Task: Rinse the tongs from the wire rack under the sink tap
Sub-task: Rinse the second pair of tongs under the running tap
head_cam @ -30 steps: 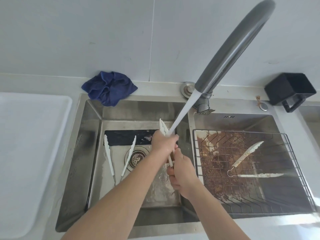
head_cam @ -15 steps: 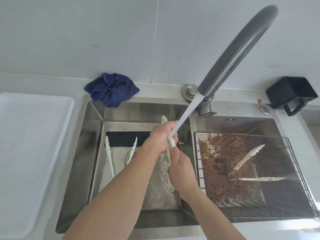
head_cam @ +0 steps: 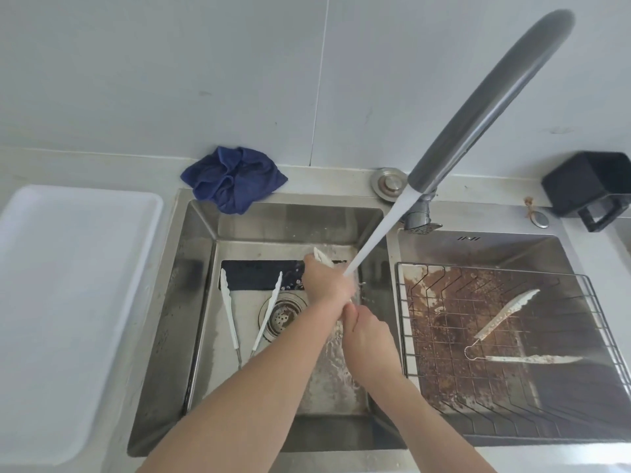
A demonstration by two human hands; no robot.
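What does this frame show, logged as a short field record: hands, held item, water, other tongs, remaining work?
left hand: closed on the held tongs, under the water stream
right hand: grip on the tongs' lower end, mostly hidden
tap: running into the left basin
rinsed pair: lying by the drain
wire rack: in the right basin, one soiled pair on it
remaining: that pair unrinsed

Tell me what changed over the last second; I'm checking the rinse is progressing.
Left hand slid up the held tongs, covering more of them; right hand kept its grip below. Water stream, tongs in the basin and dirty tongs on the rack unchanged.
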